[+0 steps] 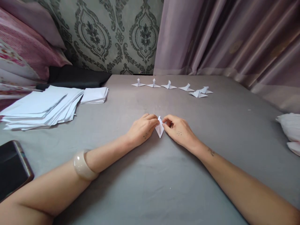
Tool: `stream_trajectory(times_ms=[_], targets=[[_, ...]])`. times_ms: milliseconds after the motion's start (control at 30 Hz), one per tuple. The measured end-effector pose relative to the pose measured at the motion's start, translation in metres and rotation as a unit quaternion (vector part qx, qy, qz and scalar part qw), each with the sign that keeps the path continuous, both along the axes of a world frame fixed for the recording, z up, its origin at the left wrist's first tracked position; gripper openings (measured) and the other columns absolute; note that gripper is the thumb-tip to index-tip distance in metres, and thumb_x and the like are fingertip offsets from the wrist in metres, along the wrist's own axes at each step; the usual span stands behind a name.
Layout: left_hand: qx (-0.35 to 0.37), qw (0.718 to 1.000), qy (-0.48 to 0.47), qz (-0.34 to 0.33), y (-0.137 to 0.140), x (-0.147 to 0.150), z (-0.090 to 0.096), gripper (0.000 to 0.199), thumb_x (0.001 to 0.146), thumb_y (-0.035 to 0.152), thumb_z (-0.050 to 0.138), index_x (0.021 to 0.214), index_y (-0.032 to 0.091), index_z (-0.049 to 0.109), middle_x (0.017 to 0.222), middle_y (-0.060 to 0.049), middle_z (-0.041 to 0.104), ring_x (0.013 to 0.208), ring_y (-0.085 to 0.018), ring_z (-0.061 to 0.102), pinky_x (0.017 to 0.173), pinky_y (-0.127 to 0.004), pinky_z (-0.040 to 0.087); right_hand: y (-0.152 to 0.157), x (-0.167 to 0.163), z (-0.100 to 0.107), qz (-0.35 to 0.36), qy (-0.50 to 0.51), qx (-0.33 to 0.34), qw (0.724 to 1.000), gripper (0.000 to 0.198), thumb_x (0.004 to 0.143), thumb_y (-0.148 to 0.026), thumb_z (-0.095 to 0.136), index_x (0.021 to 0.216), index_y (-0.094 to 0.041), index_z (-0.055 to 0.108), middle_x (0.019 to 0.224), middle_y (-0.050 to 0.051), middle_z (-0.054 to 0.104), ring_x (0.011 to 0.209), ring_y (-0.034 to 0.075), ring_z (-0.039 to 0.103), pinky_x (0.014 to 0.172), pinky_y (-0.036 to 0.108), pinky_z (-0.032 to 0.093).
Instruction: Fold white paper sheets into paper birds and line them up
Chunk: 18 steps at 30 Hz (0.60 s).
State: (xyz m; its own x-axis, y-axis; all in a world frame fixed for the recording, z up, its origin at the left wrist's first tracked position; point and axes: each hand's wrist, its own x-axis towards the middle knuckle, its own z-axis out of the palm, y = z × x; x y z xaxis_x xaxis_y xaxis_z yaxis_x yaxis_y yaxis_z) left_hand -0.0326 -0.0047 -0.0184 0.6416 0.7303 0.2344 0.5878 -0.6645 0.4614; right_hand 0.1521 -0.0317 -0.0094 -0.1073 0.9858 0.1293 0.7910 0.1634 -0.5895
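Observation:
Between my two hands is a small folded white paper figure (160, 130), its pointed end toward me and a slit down its middle. My left hand (144, 128) pinches its left side with the fingers curled over the edge. On the opposite side, my right hand (178, 128) grips the right edge between thumb and forefinger. Fingers cover parts of both sides of the paper. Farther back, several finished-looking folded paper birds (169, 85) stand in a row with wings spread; two at the right end overlap in view.
Stacks of white paper sheets (35, 104) lie at the left, beside a pile of smaller squares (95, 94). A dark phone (14, 168) rests near the left edge. Black cloth (77, 77) lies behind the paper. Curtains (211, 37) hang at the back right; a white bundle (290, 128) sits far right.

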Motion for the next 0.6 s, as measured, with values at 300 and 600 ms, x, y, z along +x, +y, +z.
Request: stream_trajectory(times_ms=[300, 600], targets=[[-0.052, 0.996, -0.056, 0.047, 0.003, 0.003, 0.002, 0.016, 0.085, 0.021, 0.052, 0.084, 0.018, 0.067, 0.091, -0.006, 0.064, 0.085, -0.019, 0.057, 0.075, -0.030, 0.046, -0.010, -0.005, -0.001, 0.004, -0.078, 0.038, 0.996, 0.022, 0.085, -0.028, 0.051, 0.070, -0.021, 0.066, 0.077, 0.002, 0.060, 0.063, 0.013, 0.053, 0.062, 0.027, 0.036], [-0.151, 0.979, -0.106, 0.092, 0.012, 0.001, -0.006, 0.016, 0.079, 0.030, 0.063, 0.085, 0.016, 0.065, 0.099, -0.007, 0.052, 0.079, -0.015, 0.052, 0.078, -0.032, 0.046, 0.000, 0.002, -0.011, -0.031, -0.022, 0.035, 0.999, 0.014, 0.081, -0.035, 0.059, 0.083, -0.022, 0.064, 0.093, 0.004, 0.060, 0.082, 0.017, 0.058, 0.075, 0.031, 0.043]])
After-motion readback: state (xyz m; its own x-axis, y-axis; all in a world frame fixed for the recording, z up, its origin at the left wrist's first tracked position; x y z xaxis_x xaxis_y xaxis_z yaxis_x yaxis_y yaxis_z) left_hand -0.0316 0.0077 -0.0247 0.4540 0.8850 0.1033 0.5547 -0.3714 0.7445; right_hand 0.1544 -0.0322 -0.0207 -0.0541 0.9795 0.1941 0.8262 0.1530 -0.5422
